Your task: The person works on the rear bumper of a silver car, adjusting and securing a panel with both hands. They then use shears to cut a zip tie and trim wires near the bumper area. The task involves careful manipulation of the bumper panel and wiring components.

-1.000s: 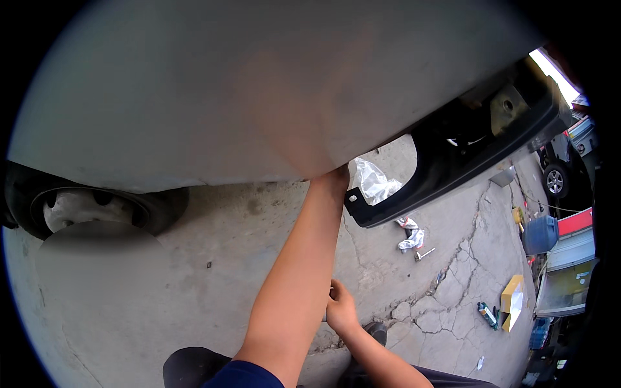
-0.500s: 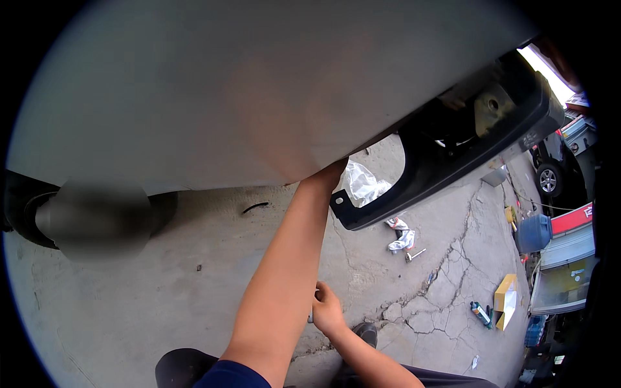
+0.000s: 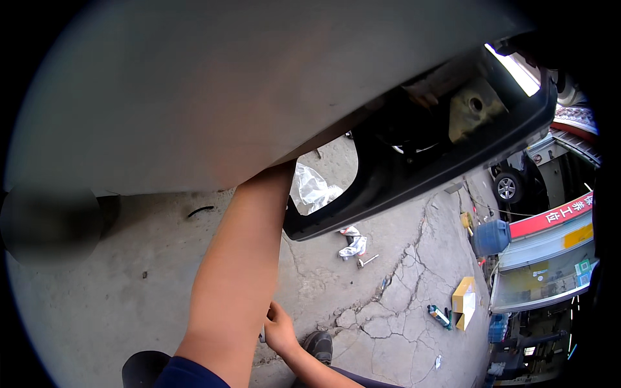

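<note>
My left forearm point(image 3: 236, 258) rises from a navy sleeve to the lower edge of a large grey car body panel point(image 3: 194, 110). The wrist passes behind that edge, so my left hand and its fingers are hidden. Beside the wrist, a black bumper-like frame point(image 3: 401, 194) with a large opening slants up to the right. Lower down, my right hand point(image 3: 280, 331) is closed, partly covered by the left forearm. A small silvery edge shows by its fingers; the rest of the thing is hidden.
On the cracked concrete lie clear plastic point(image 3: 314, 189), a white-and-red cloth point(image 3: 353, 243), a small metal-shafted tool point(image 3: 367, 260), a dark green bottle point(image 3: 440, 317) and an open yellow box point(image 3: 464, 302). A blue drum point(image 3: 490, 238) and a parked vehicle's wheel point(image 3: 508, 187) are at the right.
The view has turned right, so everything sits further left in the picture. My left wrist now shows less beyond the panel edge. My right hand remains closed, low beside the left forearm.
</note>
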{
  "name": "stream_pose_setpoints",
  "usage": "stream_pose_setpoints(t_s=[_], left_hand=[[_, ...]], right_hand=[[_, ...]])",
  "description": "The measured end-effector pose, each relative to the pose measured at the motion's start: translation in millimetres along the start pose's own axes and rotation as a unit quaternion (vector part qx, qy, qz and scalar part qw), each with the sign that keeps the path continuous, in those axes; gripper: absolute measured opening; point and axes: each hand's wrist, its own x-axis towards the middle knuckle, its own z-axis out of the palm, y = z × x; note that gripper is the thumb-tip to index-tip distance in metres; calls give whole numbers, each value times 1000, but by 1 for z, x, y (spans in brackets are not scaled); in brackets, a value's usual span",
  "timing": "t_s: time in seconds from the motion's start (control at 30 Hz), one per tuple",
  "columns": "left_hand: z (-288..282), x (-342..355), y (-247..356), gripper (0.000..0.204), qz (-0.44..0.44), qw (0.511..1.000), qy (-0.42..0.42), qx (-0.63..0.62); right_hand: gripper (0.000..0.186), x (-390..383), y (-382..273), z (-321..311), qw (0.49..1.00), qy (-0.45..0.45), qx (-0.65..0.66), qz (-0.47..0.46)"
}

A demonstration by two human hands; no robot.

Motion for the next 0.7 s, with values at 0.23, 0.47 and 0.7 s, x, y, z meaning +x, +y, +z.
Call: stream_pose_setpoints(t_s=[0.23,0.47,0.7], left_hand=[[12,-13,-9,52,-62,995,12,-75],[29,-27,-10,51,-174,953,31,-245],[39,-39,-12,50,-218,924,42,-311]], right_hand=[[64,2,2,-4,998,8,40,49],[62,-8,-22,2,999,8,-32,12],[50,-3,-7,7,999,-12,-40,-9]])
